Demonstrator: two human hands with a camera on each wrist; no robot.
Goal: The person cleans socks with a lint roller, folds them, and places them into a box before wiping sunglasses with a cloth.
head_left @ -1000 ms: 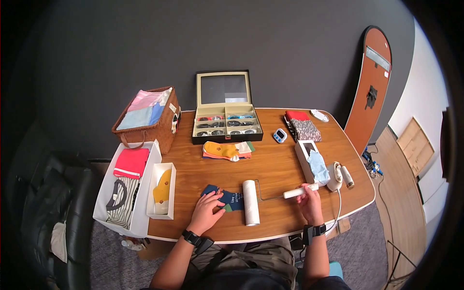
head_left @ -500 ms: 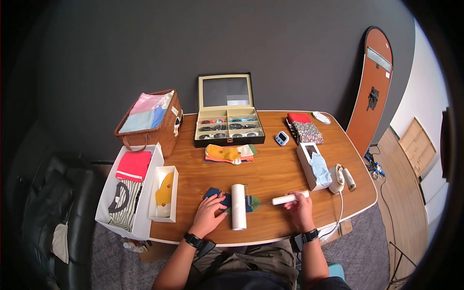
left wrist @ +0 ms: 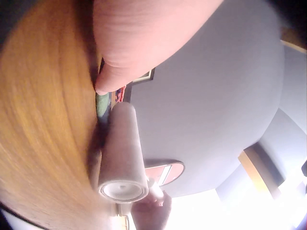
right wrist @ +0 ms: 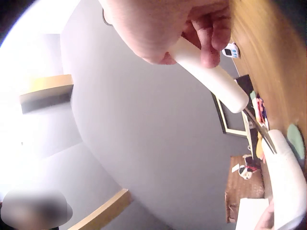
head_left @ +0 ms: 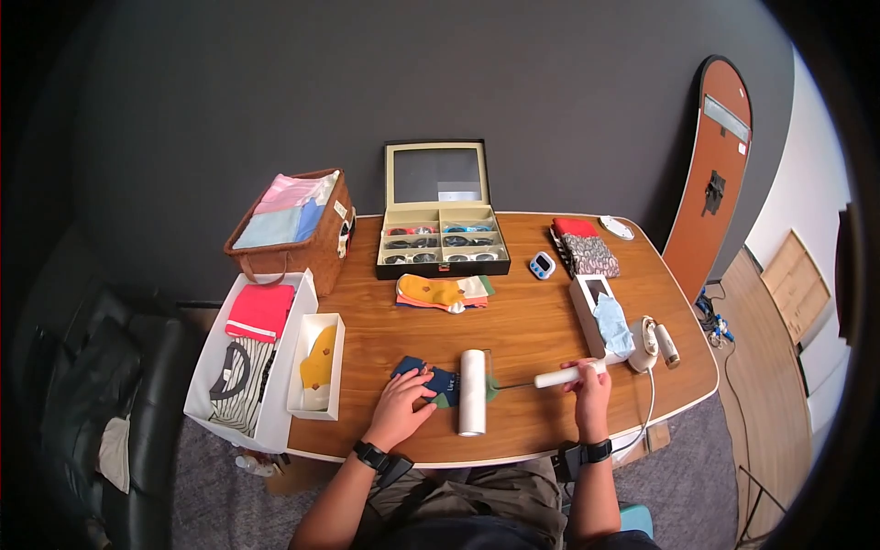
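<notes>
1. Head view: I see the white roller [head_left: 472, 394] across the navy sock [head_left: 445, 380], near the front edge of the worktop [head_left: 532, 316]. My left grip [head_left: 401, 403] rests on the sock, fingers spread; my right grip [head_left: 591, 394] pinches the roller's handle [head_left: 554, 377]. Folded socks [head_left: 429, 291] lie beyond.
2. Left wrist view: I have a fingertip by the sock's green part, the roller just beside it. I cannot tell whether they touch.
3. Right wrist view: I see fingers curled round the handle, its thin rod [right wrist: 259, 128] reaching toward the roller.
</notes>
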